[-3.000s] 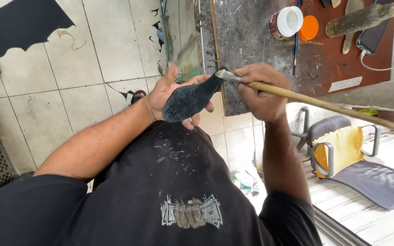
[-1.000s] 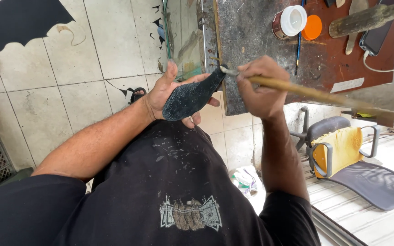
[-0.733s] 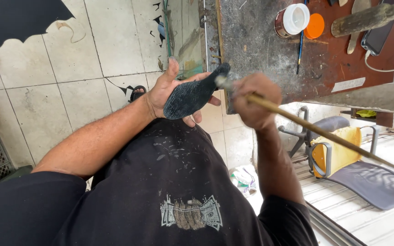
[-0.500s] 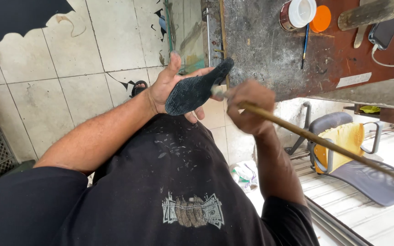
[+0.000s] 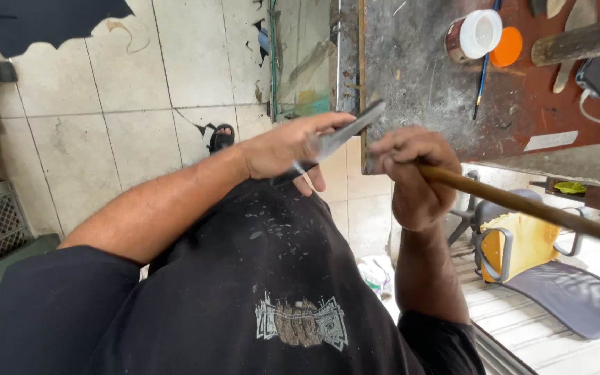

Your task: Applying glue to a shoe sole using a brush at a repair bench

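Beside the scuffed metal workbench [image 5: 411, 76], my left hand [image 5: 282, 146] clamps the dark flat sole-shaped piece [image 5: 335, 139] edge-on while my right hand [image 5: 411, 173] fists the long brown wooden handle [image 5: 522, 205]; I'd keep strokes short, fingers clear.

Materials at your bench

Your left hand [image 5: 282, 147] grips a thin flat piece [image 5: 345, 132], dull grey sheen. Right hand [image 5: 411, 177] holds a smooth brown wooden handle [image 5: 522, 205]. Bench top [image 5: 411, 62]: scuffed matt metal.
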